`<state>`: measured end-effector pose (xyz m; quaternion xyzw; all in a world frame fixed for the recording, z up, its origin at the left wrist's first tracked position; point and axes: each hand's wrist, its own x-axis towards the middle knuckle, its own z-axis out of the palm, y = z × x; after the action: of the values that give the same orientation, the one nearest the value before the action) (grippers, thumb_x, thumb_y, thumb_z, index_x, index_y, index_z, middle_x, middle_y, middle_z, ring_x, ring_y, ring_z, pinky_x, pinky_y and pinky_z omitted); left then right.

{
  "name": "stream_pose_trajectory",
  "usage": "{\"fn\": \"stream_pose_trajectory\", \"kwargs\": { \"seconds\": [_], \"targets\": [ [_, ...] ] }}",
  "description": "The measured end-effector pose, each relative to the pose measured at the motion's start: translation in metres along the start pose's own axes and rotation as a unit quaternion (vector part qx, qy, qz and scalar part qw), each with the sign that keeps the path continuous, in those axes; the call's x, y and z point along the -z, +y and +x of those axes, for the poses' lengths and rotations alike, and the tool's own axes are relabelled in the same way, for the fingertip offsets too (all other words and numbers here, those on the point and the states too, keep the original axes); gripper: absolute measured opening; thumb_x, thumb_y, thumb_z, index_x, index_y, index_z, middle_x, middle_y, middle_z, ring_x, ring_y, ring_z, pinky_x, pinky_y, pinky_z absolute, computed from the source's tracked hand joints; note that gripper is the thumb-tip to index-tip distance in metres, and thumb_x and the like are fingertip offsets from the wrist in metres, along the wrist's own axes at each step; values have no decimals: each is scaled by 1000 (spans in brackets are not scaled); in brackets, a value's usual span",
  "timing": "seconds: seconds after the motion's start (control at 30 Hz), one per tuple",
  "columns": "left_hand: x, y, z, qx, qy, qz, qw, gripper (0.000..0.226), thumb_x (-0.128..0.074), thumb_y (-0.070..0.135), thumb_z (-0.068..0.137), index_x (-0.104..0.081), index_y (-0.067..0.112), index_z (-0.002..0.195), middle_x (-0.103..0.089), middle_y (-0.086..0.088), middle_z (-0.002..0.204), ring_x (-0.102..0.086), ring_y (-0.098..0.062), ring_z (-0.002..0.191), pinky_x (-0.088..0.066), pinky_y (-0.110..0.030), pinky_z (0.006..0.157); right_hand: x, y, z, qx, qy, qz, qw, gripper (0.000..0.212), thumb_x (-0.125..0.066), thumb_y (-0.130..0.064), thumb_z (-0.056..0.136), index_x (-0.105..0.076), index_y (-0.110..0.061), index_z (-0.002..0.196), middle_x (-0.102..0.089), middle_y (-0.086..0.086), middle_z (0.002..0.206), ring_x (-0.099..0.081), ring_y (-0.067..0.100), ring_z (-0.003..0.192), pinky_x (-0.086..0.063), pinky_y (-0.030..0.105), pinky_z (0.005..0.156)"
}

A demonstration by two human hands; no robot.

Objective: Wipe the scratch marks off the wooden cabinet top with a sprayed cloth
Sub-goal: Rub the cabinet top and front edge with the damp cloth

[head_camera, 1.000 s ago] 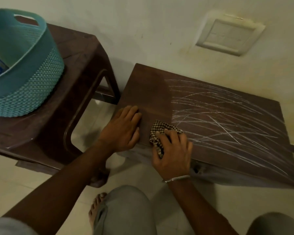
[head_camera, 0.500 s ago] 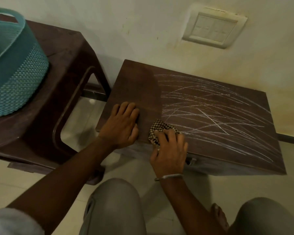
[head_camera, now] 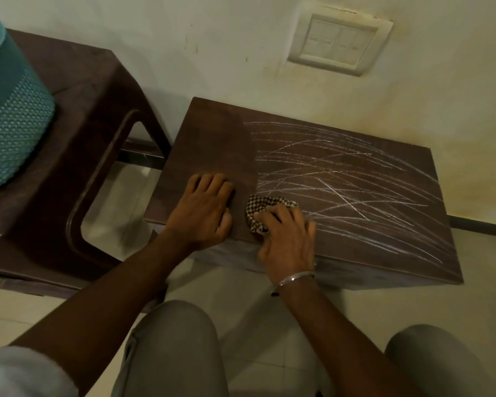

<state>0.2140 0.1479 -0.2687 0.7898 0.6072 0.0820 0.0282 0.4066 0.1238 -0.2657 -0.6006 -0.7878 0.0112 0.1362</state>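
A low dark wooden cabinet top (head_camera: 212, 144) stands against the wall. White scratch marks (head_camera: 355, 179) cover its middle and right part; the left strip is free of marks. My right hand (head_camera: 289, 239) presses a checked cloth (head_camera: 258, 209) onto the top near the front edge, at the left border of the marks. My left hand (head_camera: 204, 210) lies flat on the unmarked strip just left of the cloth, fingers together and holding nothing.
A brown plastic stool (head_camera: 98, 116) stands to the left with a teal woven basket (head_camera: 9, 133) on it. A switch plate (head_camera: 338, 44) is on the wall above the cabinet. My knees (head_camera: 172, 333) are close in front, over a tiled floor.
The camera view has shifted, so the cabinet sits a little more to the left and lower in frame. Both hands keep nearly the same spots on the top; the cloth hand has barely moved.
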Motion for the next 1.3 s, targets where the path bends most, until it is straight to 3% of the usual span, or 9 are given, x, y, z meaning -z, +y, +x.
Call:
{"fn": "stream_pose_trajectory", "kwargs": {
  "seconds": [0.07, 0.3, 0.4, 0.53, 0.77, 0.97, 1.07, 1.3],
  "targets": [
    [1, 5, 5, 8, 1, 4, 1000, 42, -39, 40, 84, -50, 11, 112, -48, -12, 117, -47, -31, 107, -33, -46, 98, -1, 1, 25, -8, -2, 5, 1000, 40, -58, -9, 71, -63, -35, 100, -56, -12, 108, -50, 19, 102, -25, 32, 80],
    [8, 5, 3, 21, -31, -24, 999, 65, -32, 41, 86, -48, 5, 138, -44, -17, 144, -40, -33, 133, -27, -47, 116, -1, -7, 12, -5, -10, 30, 999, 38, -57, -10, 73, -63, -35, 101, -55, -12, 106, -48, 19, 100, -22, 32, 77],
    [6, 5, 2, 18, -33, -31, 999, 69, -31, 40, 86, -45, 3, 142, -42, -17, 149, -37, -32, 139, -23, -46, 120, -5, -8, 8, 24, -13, 18, 999, 39, -56, -11, 73, -63, -36, 102, -54, -12, 106, -48, 19, 101, -30, 35, 78],
    [0, 4, 1, 19, -31, -30, 999, 73, -29, 38, 86, -38, 3, 150, -34, -16, 158, -28, -30, 147, -14, -44, 124, -4, -13, 50, -20, -46, 22, 999, 37, -52, -11, 77, -65, -31, 106, -56, -6, 117, -48, 24, 108, -35, 40, 82],
    [0, 4, 2, 18, -21, -55, 998, 75, -25, 39, 88, -33, 2, 153, -27, -15, 162, -21, -27, 152, -9, -41, 126, -5, -23, 17, 1, -23, 20, 1000, 28, -57, -15, 82, -62, -32, 104, -56, -6, 112, -47, 23, 102, -39, 39, 79],
    [-1, 2, 3, 33, -8, -87, 996, 76, -27, 39, 87, -31, 2, 154, -26, -15, 163, -20, -24, 152, -8, -37, 126, -7, -28, 73, -26, -57, 22, 998, 35, -54, -17, 85, -60, -32, 116, -52, -2, 123, -45, 25, 109, -41, 41, 88],
    [1, 2, 3, 36, -9, -96, 995, 75, -27, 39, 89, -31, 3, 154, -25, -14, 163, -18, -23, 153, -7, -36, 126, -6, -27, 60, -28, -51, 34, 998, 31, -58, -21, 86, -62, -32, 114, -53, -3, 121, -46, 25, 106, -43, 42, 85],
    [-1, 1, 6, 39, -33, -57, 997, 74, -28, 38, 89, -27, 4, 155, -22, -13, 164, -15, -23, 154, -11, -44, 126, -9, -21, 88, -17, -63, 37, 997, 38, -53, -15, 82, -64, -33, 113, -53, -6, 120, -46, 23, 108, -41, 41, 85]
  ]
}}
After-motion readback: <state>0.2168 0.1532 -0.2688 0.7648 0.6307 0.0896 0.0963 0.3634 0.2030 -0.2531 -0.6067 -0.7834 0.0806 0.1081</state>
